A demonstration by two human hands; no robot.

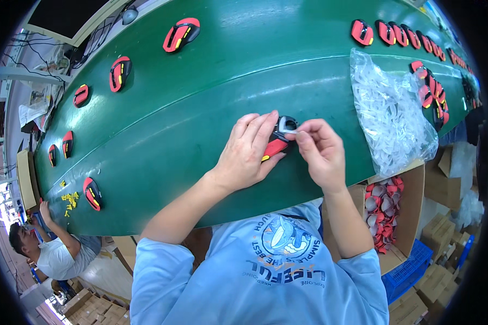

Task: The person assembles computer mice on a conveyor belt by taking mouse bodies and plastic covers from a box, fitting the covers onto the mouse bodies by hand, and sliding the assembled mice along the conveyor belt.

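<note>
My left hand (245,154) is closed around a red and black plastic housing (275,149) with a yellow strip, holding it on the green bench (168,162). A black, rounded end of the housing points away from me. Against that end, my right hand (324,156) pinches a small whitish translucent plastic piece (288,130) between thumb and fingers. How far the piece sits inside the housing cannot be made out. To the right of my right hand lies a clear plastic bag (387,108) full of similar whitish pieces.
Similar housings (181,35) are spaced along the bench's left, with others (387,32) lined up far right. Small yellow parts (70,201) lie near the left end. Below the bench, a cardboard box (415,203) holds red and grey parts. A co-worker (65,252) is at left.
</note>
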